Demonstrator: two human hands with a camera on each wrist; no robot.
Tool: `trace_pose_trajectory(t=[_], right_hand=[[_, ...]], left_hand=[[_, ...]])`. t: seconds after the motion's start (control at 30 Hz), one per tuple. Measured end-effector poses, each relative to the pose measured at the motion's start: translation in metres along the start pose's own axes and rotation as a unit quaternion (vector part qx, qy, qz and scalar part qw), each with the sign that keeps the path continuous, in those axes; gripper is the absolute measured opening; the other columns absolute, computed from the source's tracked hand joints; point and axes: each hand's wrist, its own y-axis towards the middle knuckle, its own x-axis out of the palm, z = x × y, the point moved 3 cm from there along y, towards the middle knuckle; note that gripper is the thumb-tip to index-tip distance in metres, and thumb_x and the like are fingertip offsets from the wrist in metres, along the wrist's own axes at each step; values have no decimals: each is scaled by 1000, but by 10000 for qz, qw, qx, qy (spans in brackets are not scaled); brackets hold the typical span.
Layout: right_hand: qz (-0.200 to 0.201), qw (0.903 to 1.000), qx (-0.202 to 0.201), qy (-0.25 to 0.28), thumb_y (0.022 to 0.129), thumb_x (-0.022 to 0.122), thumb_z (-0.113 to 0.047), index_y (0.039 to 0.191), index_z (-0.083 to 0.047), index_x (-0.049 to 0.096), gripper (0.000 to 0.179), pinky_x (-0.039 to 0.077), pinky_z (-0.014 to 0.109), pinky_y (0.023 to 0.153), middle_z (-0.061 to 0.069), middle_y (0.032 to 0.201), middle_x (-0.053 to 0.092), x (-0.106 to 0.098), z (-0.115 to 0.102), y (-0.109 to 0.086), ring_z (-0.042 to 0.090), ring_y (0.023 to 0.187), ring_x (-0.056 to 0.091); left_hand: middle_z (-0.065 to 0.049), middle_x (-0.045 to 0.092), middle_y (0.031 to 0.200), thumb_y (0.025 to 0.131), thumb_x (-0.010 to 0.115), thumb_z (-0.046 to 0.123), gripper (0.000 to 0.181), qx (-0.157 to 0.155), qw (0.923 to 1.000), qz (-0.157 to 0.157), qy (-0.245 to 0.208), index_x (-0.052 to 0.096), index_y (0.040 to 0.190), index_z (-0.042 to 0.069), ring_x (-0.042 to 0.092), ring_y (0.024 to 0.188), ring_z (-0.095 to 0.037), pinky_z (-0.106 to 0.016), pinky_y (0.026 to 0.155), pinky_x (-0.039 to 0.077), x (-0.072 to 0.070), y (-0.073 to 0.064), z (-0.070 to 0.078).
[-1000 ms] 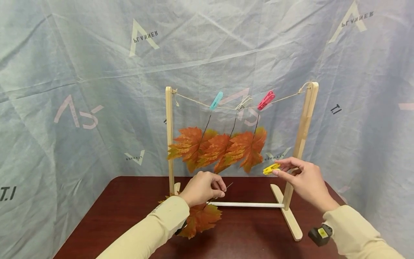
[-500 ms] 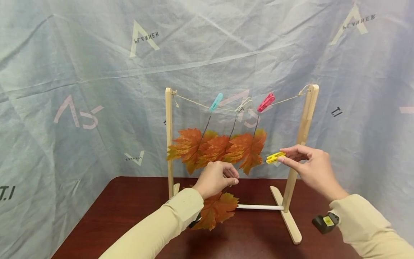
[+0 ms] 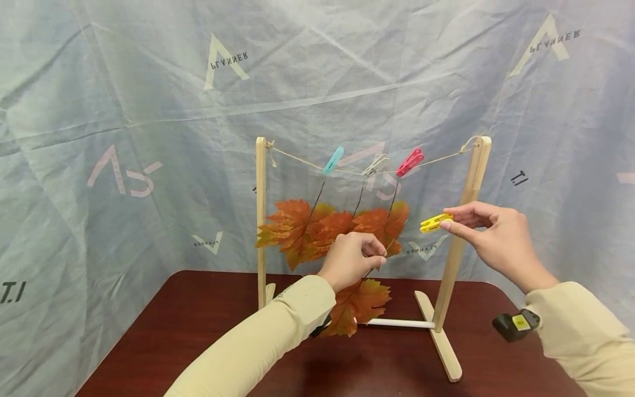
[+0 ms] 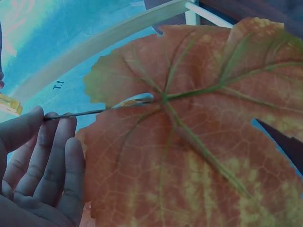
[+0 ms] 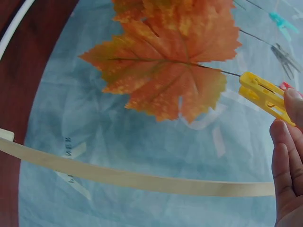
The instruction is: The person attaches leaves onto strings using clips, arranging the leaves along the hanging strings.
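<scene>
My left hand (image 3: 353, 256) pinches the thin stem (image 4: 80, 113) of an orange artificial maple leaf (image 3: 361, 303), which hangs below the hand. Between thumb and fingertips, my right hand (image 3: 501, 237) holds a yellow clothespin (image 3: 435, 223) by its handle end, its nose pointing left. Above them a string (image 3: 297, 159) carries a light-blue clothespin (image 3: 334, 160), a white clothespin (image 3: 375, 165) and a pink clothespin (image 3: 410, 162). A maple leaf hangs by its stem under each, the nearest to my right hand being the rightmost leaf (image 5: 165, 61). My left hand partly covers these leaves in the head view.
The string is tied between a left wooden post (image 3: 261, 220) and a right wooden post (image 3: 463, 231). A white rod (image 3: 402, 323) joins their feet, and the right foot (image 3: 441, 342) reaches forward on the dark red table (image 3: 198, 320). A printed grey cloth (image 3: 149, 220) hangs behind.
My left hand has moved right and up, carrying the leaf by its stem. My right hand has risen and shifted slightly right with the yellow clothespin. The hanging leaves stay on the string.
</scene>
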Motion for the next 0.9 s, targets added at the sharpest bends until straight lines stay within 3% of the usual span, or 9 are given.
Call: trace_pose_trajectory(t=[0.57,0.9], right_hand=[[-67,9998,119,-169,87,84,-24,113,-8,78,31,45,15,58,-35,78,64,-23,-12,32,-11,69,62],[-83,9998,106,-174,86,84,-26,114,-6,77,35,44,15,57,-42,73,59,-37,-17,51,-11,68,62]], left_hand=[[9,73,82,93,77,16,5,-13,9985,467,-273,77,97,14,59,66,-1,-19,63,48,16,30,30],[9,73,83,93,77,20,4,16,9954,957,-73,77,96,17,59,70,-1,-18,65,46,19,49,45]])
